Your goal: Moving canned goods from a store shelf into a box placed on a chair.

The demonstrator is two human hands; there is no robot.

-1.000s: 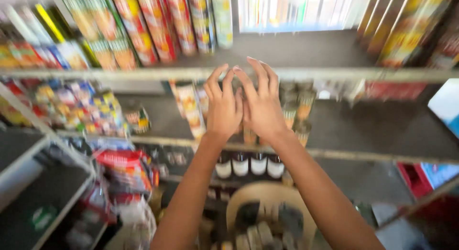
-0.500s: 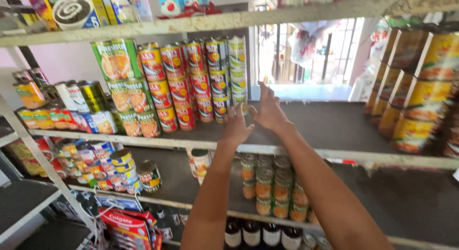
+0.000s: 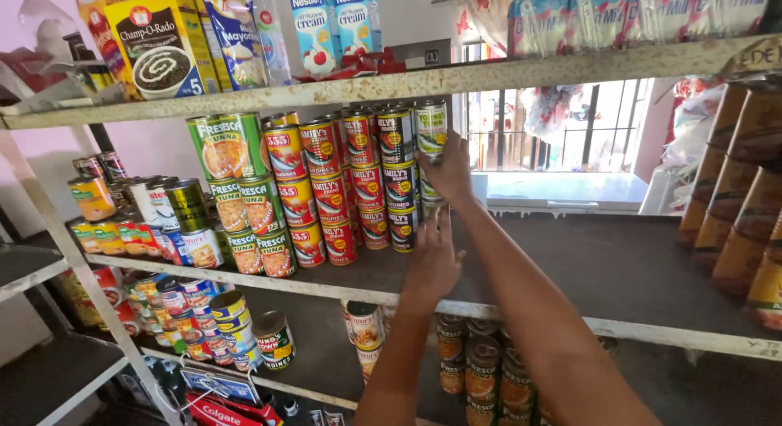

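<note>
At the far left of the middle shelf [image 3: 570, 271] lie low yellow tins [image 3: 92, 198] and silver-topped cans, then stacks of green cans [image 3: 228, 149] and red cans [image 3: 318, 186], three high. The right end of this block is a column of dark-labelled cans [image 3: 401, 182], and next to it a slimmer stack topped by a green-and-white can [image 3: 431, 129].

The left hand [image 3: 434, 259] is low, palm towards the foot of that last stack, fingers spread and slightly curled; whether it touches the bottom can cannot be told, and it holds nothing visible. The right hand [image 3: 448, 172] is higher, its arm stretched up and forward, fingers wrapped round the side of the stack just under the green-and-white can, gripping or steadying it.

The likely risk is a topple: the end stack is narrow and has no neighbour on its right, so a sideways push from the upper hand could tip the top can off towards the bare shelf or knock the dark-labelled column beside it. Cans falling off the front edge would land among the jars and tins on the lower shelf [image 3: 326, 369].
</note>
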